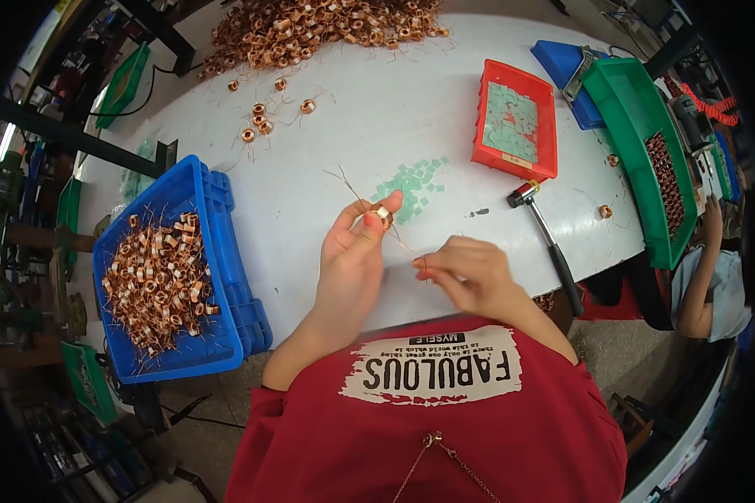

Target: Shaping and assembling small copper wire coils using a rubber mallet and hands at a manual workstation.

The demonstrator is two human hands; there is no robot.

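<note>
My left hand (350,272) is closed around a small copper wire coil (383,217), pinched between thumb and fingertips above the white table. Thin wire leads stick out of the coil, some up to the left and some down to the right. Close by on the right, my right hand (476,270) is closed, thumb against forefinger, on the end of a wire lead (401,241) that runs from the coil. Its remaining fingers are curled in. Just beyond the coil, small pale green squares (411,179) lie scattered on the tabletop.
A blue crate (242,310) of coils stands at left. More coils are heaped in a pile (310,32) at the far edge, several loose nearby. To the right are a red bin (512,164) of green squares, a hammer (542,223) and a green bin (617,92). Another person's arm (703,272) shows far right.
</note>
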